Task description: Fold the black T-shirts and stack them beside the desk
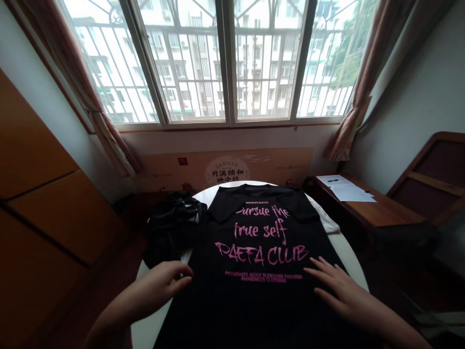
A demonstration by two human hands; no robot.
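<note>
A black T-shirt [261, 303] with pink lettering lies spread out on a round white table [148, 315]. Both its short sleeves are folded inward across the upper part. My left hand [167, 281] is at the shirt's left edge, its fingers loosely curled and a small gap showing by the thumb; no cloth is seen gripped. On the right side of the shirt, beside the lettering, my right hand [336, 288] is open with its fingers spread over the cloth.
A heap of black clothing [170, 223] lies at the table's left edge. White cloth [325, 218] shows past the shirt's right sleeve. Papers [345, 188] and a dark pen-like item rest on a wooden side table [388, 206]. A wooden chair [432, 169] stands at right; a barred window is ahead.
</note>
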